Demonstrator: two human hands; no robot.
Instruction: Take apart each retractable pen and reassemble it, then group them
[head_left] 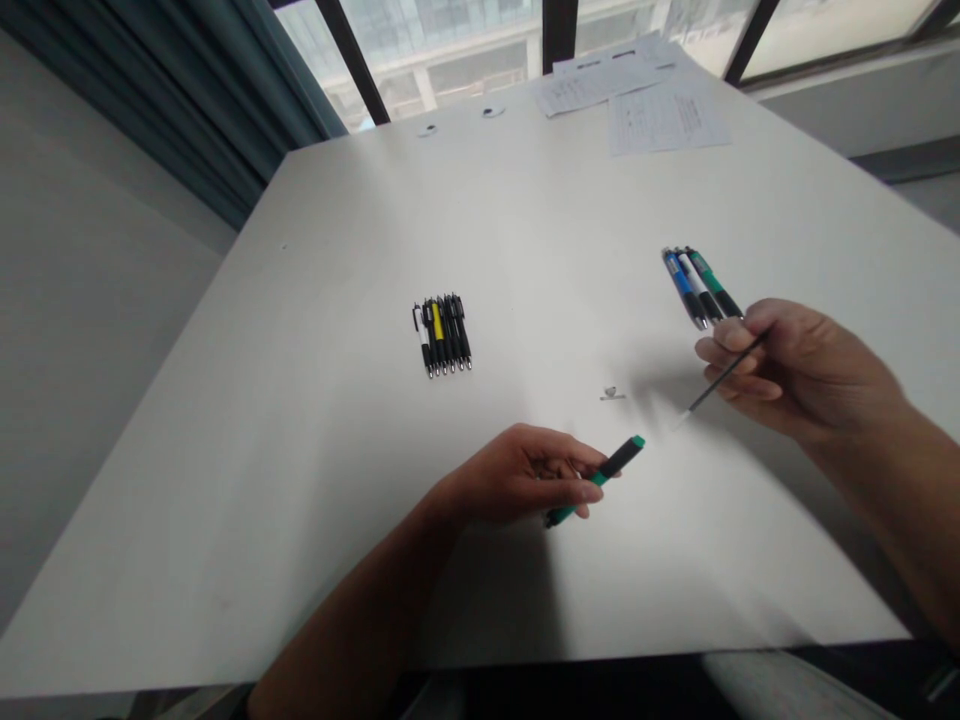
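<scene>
Starting from the left: teal curtain (202, 90) hanging beside the window (450, 50), white desk (300, 400) filling most of the view. Tight row of about five click pens (441, 335) lying side by side, white, black and yellow barrels all pointing the same way, no hand touching them. Left hand (517, 475) pinching a green-and-black pen (596, 482) between thumb and curled fingers, hovering over the near half of the desk. Small shiny bit (612, 394) sitting just past it, too small to make out. Loose papers (660, 120) lying up near the far edge. Right hand (802, 370) pinching a thin black rod (724, 375), maybe a pen refill, fingers pressed together, its tip going blurry, just beside a bunch of three pens (701, 285) in blue, white and green. Only those two items being off the desk so far, both pen groups lying in neat bunches.
</scene>
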